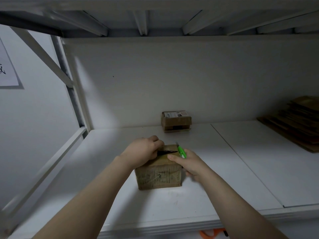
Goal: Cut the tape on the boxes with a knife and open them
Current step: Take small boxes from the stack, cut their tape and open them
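Note:
A small brown cardboard box (159, 176) stands on the white shelf (224, 169) in front of me. Its top seam shows a dark gap where the flaps part. My left hand (144, 152) curls its fingers over the left top flap at that gap. My right hand (189, 163) holds a green utility knife (181, 151) at the box's right top edge, blade pointing away from me, thumb lying on the box top. A second small taped box (176, 121) with a white label sits against the back wall.
A stack of flattened cardboard (296, 123) lies at the right of the shelf. An upper shelf with metal ribs (141, 23) hangs overhead. A white upright post (76, 94) stands at the left. Something orange (213, 234) shows below the shelf's front edge.

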